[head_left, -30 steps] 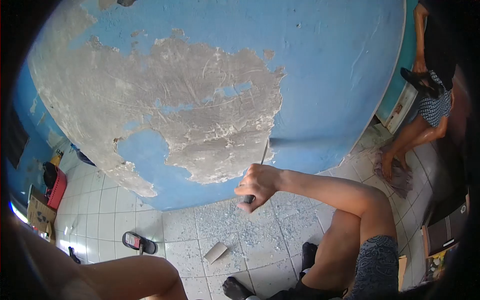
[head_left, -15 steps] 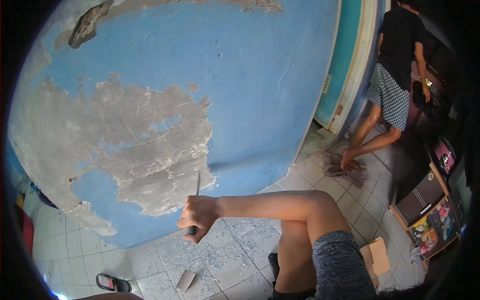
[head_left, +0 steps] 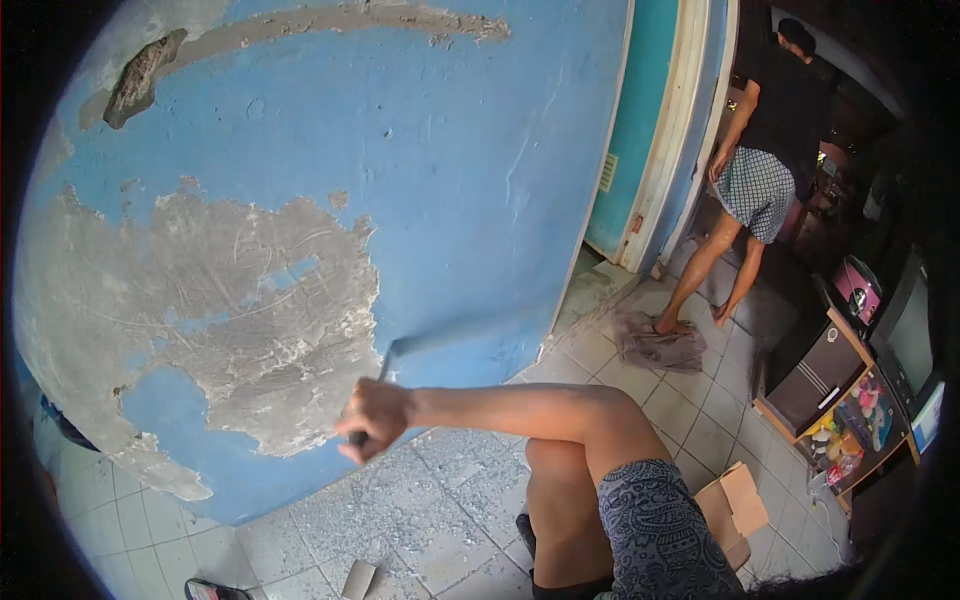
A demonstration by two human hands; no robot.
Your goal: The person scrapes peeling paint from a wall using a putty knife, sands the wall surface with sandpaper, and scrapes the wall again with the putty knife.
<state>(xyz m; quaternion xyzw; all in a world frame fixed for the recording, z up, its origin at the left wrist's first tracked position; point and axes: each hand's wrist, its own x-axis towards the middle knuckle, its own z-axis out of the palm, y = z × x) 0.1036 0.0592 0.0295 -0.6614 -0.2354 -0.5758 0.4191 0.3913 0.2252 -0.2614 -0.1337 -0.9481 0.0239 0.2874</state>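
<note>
My right hand is closed round the dark handle of a scraper, whose thin metal blade points up at the wall. The blade is by the right edge of a bare grey patch, where the blue paint begins. Paint chips lie scattered on the floor tiles beneath my hand. My left hand is out of view.
A person in a dark top and patterned shorts stands on a cloth near the doorway. At the right are a cabinet and an open cardboard box. A sandal and a cardboard piece lie low down.
The view has swung right, bringing the doorway and cabinet further in. My right hand still holds the scraper at the patch's edge. The other person has moved and turned away.
</note>
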